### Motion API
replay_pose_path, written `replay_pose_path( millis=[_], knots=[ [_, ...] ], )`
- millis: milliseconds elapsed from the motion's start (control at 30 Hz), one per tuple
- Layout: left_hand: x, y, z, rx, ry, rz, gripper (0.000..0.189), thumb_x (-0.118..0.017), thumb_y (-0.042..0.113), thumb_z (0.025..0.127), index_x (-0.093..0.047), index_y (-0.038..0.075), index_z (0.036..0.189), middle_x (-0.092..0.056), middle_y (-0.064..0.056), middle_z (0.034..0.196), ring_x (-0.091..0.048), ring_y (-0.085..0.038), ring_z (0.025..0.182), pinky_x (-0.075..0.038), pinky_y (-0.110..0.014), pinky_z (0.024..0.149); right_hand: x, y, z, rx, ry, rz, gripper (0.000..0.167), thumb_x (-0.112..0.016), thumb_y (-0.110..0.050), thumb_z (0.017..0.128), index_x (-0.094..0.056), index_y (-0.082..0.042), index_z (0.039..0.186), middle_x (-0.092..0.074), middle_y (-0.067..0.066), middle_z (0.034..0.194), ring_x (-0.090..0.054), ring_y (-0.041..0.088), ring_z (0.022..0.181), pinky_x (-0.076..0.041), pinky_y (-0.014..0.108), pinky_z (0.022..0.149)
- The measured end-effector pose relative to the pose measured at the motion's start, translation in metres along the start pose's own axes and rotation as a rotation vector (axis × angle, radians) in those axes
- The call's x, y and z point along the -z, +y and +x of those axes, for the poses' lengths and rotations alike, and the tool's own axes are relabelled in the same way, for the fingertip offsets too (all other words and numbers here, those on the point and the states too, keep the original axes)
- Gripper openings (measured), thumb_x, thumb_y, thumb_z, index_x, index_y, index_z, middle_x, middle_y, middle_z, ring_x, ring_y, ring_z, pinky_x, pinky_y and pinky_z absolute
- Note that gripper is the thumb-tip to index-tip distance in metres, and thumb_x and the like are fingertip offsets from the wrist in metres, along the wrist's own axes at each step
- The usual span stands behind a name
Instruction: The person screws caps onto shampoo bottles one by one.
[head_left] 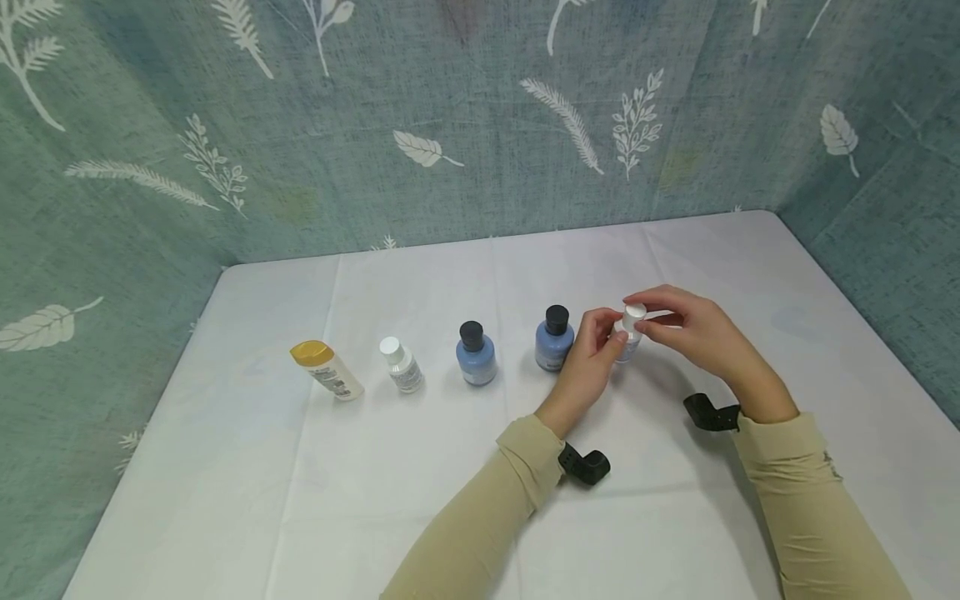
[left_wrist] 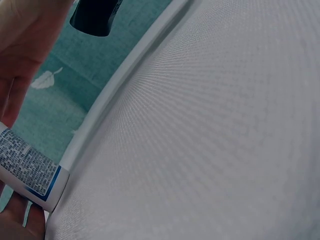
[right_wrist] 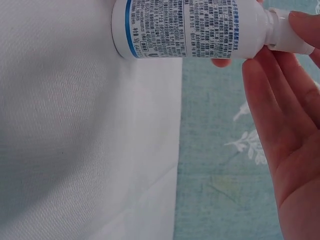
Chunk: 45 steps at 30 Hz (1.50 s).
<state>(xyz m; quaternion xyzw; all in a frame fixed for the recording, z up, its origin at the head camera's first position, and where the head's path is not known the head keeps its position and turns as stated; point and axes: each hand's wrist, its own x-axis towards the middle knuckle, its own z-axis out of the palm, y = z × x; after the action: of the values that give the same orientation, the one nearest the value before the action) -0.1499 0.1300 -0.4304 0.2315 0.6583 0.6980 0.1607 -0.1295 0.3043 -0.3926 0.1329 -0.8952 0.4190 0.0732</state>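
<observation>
A white bottle [head_left: 627, 348] with a printed, blue-edged label stands on the white table at the right end of a row. My left hand [head_left: 587, 365] grips its body from the left side. On its white cap [right_wrist: 287, 32], my right hand [head_left: 693, 333] has thumb and fingers pinched. In the left wrist view the bottle [left_wrist: 31, 167] shows only its lower part; its top is out of frame. Just left of my left hand is a blue bottle [head_left: 553, 346] with a black cap.
Farther left on the white-covered table [head_left: 405, 500] stand another blue bottle [head_left: 476, 362], a second white bottle [head_left: 403, 367] and a cream bottle [head_left: 335, 377] with a gold cap, leaning in view. A green leaf-patterned cloth [head_left: 465, 200] hangs behind the table and at its sides.
</observation>
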Motion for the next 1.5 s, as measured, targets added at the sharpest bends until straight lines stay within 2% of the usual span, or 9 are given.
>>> replay_pose_path(
  millis=[100, 200, 367, 633, 900, 1100, 1500],
  knots=[
    [0.0000, -0.0008, 0.0002, -0.012, 0.003, -0.002, 0.028, -0.044, 0.013, 0.095, -0.037, 0.010, 0.121, -0.042, -0.001, 0.131, -0.033, -0.007, 0.123, -0.029, -0.021, 0.098, -0.0004, -0.0004, 0.0010, 0.012, 0.004, 0.016, 0.032, -0.062, -0.014, 0.084, -0.057, -0.010, 0.116, -0.054, -0.001, 0.113, -0.056, 0.016, 0.098, -0.044, 0.017, 0.079],
    [0.0001, -0.0013, 0.0003, -0.029, 0.004, -0.004, 0.026, -0.043, 0.011, 0.094, -0.038, 0.010, 0.120, -0.044, -0.002, 0.129, -0.036, -0.012, 0.123, -0.030, -0.021, 0.097, -0.0001, -0.0003, 0.0011, 0.009, 0.004, 0.018, 0.033, -0.062, -0.013, 0.084, -0.057, -0.009, 0.116, -0.053, -0.001, 0.112, -0.055, 0.016, 0.099, -0.044, 0.016, 0.078],
    [0.0002, -0.0018, 0.0010, -0.048, 0.009, -0.001, 0.025, -0.044, 0.010, 0.094, -0.038, 0.009, 0.118, -0.046, -0.002, 0.124, -0.040, -0.014, 0.119, -0.032, -0.021, 0.095, 0.0025, -0.0002, 0.0002, -0.013, -0.007, 0.006, 0.034, -0.062, -0.014, 0.084, -0.057, -0.010, 0.118, -0.053, -0.001, 0.115, -0.054, 0.016, 0.102, -0.043, 0.013, 0.077],
    [-0.0006, -0.0039, 0.0016, -0.043, 0.019, -0.006, 0.025, -0.045, 0.010, 0.094, -0.038, 0.007, 0.118, -0.047, -0.001, 0.121, -0.041, -0.014, 0.117, -0.032, -0.021, 0.095, 0.0059, 0.0025, -0.0021, -0.121, -0.048, 0.048, 0.037, -0.061, -0.019, 0.086, -0.055, -0.014, 0.122, -0.055, 0.004, 0.120, -0.055, 0.025, 0.103, -0.047, 0.022, 0.077],
    [-0.0013, -0.0039, 0.0021, -0.024, 0.013, 0.001, 0.024, -0.045, 0.012, 0.094, -0.039, 0.012, 0.117, -0.047, 0.002, 0.121, -0.041, -0.011, 0.117, -0.032, -0.022, 0.095, 0.0056, 0.0049, -0.0018, -0.099, -0.038, 0.052, 0.039, -0.060, -0.016, 0.086, -0.052, -0.012, 0.124, -0.054, 0.005, 0.121, -0.052, 0.021, 0.106, -0.044, 0.016, 0.077],
    [-0.0010, -0.0029, 0.0018, -0.014, 0.005, 0.007, 0.025, -0.045, 0.013, 0.094, -0.039, 0.015, 0.118, -0.047, 0.004, 0.121, -0.040, -0.008, 0.116, -0.032, -0.022, 0.096, 0.0052, 0.0047, -0.0006, -0.099, -0.026, 0.058, 0.038, -0.060, -0.018, 0.086, -0.052, -0.014, 0.123, -0.054, 0.002, 0.119, -0.051, 0.017, 0.105, -0.044, 0.015, 0.078],
    [-0.0014, -0.0034, 0.0027, -0.041, 0.001, 0.004, 0.027, -0.044, 0.012, 0.094, -0.040, 0.013, 0.120, -0.048, 0.002, 0.117, -0.044, -0.009, 0.112, -0.035, -0.021, 0.093, 0.0059, 0.0013, -0.0008, -0.132, -0.013, 0.083, 0.031, -0.060, -0.018, 0.086, -0.055, -0.013, 0.116, -0.056, 0.000, 0.112, -0.051, 0.015, 0.105, -0.043, 0.017, 0.079]
  ],
)
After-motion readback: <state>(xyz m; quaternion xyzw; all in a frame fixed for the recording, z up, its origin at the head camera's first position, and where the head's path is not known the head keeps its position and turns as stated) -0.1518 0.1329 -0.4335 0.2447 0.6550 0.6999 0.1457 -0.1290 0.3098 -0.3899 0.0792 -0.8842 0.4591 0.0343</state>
